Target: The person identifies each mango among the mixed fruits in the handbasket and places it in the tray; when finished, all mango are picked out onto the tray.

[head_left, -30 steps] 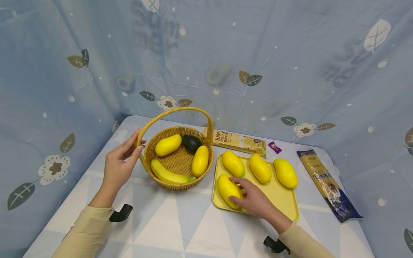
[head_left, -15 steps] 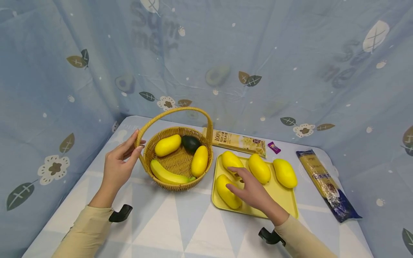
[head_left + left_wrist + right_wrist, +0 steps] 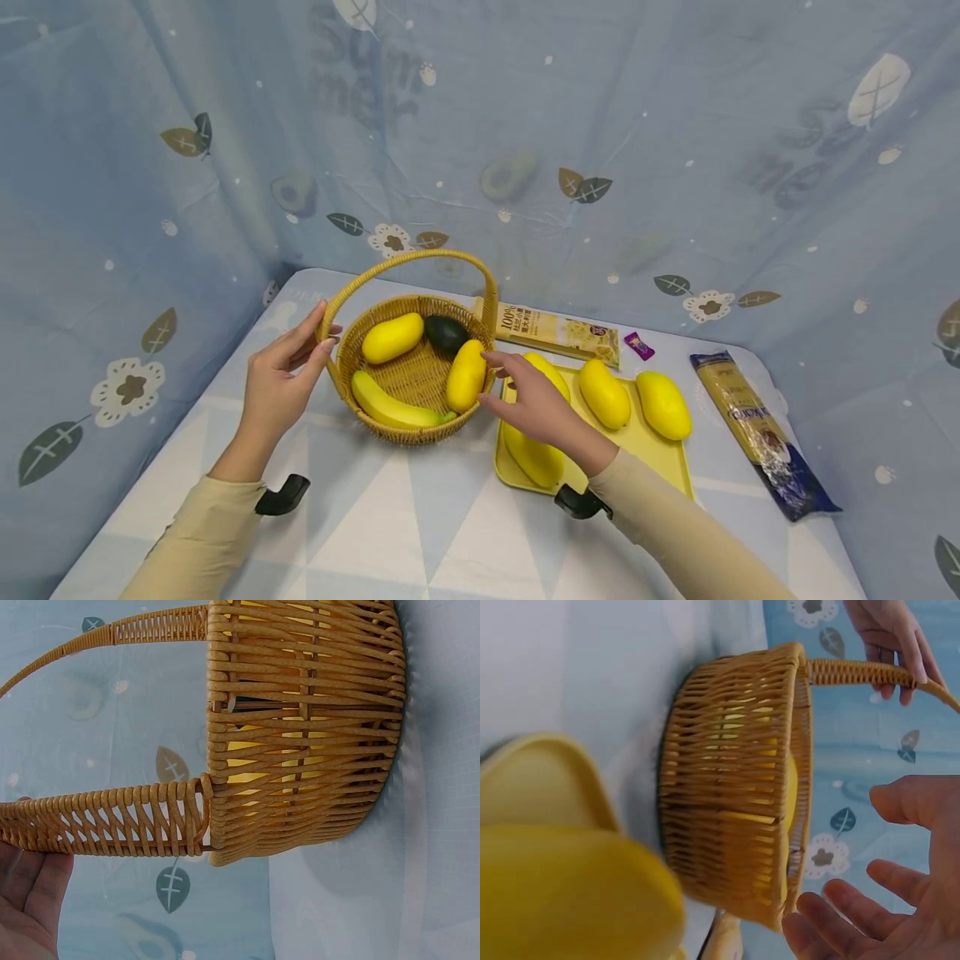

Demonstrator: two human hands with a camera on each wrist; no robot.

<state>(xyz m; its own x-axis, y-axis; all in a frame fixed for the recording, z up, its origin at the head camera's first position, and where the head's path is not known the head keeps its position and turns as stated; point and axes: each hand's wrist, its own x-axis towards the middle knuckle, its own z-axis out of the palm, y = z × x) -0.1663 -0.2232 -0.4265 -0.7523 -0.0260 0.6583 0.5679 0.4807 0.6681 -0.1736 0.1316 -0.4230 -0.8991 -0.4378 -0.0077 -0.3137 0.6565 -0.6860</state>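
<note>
Two tan sleeves (image 3: pixel 202 542) reach in from the table's (image 3: pixel 375 533) near side, a black mount (image 3: pixel 282 496) at the person's left wrist and another black mount (image 3: pixel 581 502) at the right. Nearest on the surface, a yellow tray (image 3: pixel 645 467) sits right of centre, with one mango (image 3: pixel 536 458) by its near left corner, partly behind the right forearm. The right hand (image 3: pixel 532 402) is spread and holds nothing, thumb apart from the fingers, at the right rim of a wicker basket (image 3: pixel 408 385); whether the fingertips touch it cannot be told. The left hand (image 3: pixel 279 377) pinches the left side of the basket's arched handle (image 3: pixel 408 257) between thumb and fingers. The basket stands upright on the table, left of the tray, a banana (image 3: pixel 393 407) along its near side, a mango (image 3: pixel 467 375) at its right wall, another mango (image 3: pixel 392 337) farther back at left, and a dark green fruit (image 3: pixel 446 335) at its far wall. Three more mangoes (image 3: pixel 604 393) line the tray's far edge, the leftmost partly covered by the right hand. A blue-and-gold packet (image 3: pixel 761 429) lies near the table's right edge. Along the far edge are a gold packet (image 3: pixel 558 331) and a purple-wrapped sweet (image 3: pixel 639 345), before a blue patterned curtain (image 3: pixel 480 108).
</note>
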